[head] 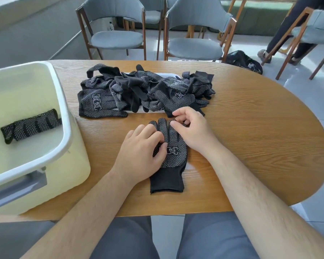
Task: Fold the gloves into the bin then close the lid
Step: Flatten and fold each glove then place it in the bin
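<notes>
Left hand (140, 154) relaxed flat atop glove (176, 157); right hand (192, 128) pinched onto its tips

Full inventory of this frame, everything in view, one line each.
Black knit glove with white grip dots: one, black, flat on the table under both hands.
Pile of dotted gloves: count unclear, black, table centre.
White flat panel: one, white, mostly hidden under the pile.
Folded glove bundle: one, black, inside the bin.
Cream plastic bin: one, cream with a white rim, table's left, open-topped.
Oval wooden table: one, brown.
Grey padded chairs: at least three, wooden frames, beyond the table.
Black bag: one, on the floor.
Another person's legs: dark trousers, top right.
Left hand: rests on the glove's palm.
Right hand: pinches the glove's fingers.
</notes>
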The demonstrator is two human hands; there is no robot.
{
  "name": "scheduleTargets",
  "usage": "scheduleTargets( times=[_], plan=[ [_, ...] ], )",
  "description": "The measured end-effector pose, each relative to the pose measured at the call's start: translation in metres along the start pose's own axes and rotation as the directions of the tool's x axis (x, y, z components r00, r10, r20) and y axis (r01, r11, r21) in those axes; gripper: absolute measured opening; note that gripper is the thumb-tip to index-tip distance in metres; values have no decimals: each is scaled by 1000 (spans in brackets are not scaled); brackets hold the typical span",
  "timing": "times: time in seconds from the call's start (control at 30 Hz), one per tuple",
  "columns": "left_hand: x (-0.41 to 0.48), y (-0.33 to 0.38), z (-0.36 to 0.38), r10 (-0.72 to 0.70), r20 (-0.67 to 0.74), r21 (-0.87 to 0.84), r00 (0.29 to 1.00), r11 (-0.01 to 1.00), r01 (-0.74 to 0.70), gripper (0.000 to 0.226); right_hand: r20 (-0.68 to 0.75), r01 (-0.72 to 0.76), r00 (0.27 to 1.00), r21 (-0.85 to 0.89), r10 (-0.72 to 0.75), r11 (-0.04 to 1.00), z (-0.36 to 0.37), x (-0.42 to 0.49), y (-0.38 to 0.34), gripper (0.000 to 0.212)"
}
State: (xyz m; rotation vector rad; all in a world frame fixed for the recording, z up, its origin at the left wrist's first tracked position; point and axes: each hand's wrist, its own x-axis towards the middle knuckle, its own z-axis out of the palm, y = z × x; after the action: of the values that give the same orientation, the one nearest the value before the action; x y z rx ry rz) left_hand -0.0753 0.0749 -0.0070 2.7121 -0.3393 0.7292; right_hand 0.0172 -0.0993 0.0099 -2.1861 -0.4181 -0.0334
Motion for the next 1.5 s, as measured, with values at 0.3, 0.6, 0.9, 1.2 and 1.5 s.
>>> scheduleTargets(
  times=[0.3,0.6,0.9,1.2,1.5],
  plan=[
    [-1,0,2,-3,-19,-2,1000,1000,3,18,-13,143,988,-308,-155,940,9,7,-3,25],
    [-2,0,3,-15,-37,-5,999,1000,15,19,46,158,987,-460,-154,874,19,16,-19,24],
    [-2,0,2,-19,-27,-1,999,1000,19,21,8,183,982,-296,-189,938,19,16,-21,11],
    [-5,-1,-3,-36,12,-57,999,998,37,23,43,261,961,-478,-274,838,24,16,-29,25],
    [-28,-13,-19,11,172,-131,985,991,12,32,135,263,965,-426,-226,866,32,16,-36,17]
  ],
)
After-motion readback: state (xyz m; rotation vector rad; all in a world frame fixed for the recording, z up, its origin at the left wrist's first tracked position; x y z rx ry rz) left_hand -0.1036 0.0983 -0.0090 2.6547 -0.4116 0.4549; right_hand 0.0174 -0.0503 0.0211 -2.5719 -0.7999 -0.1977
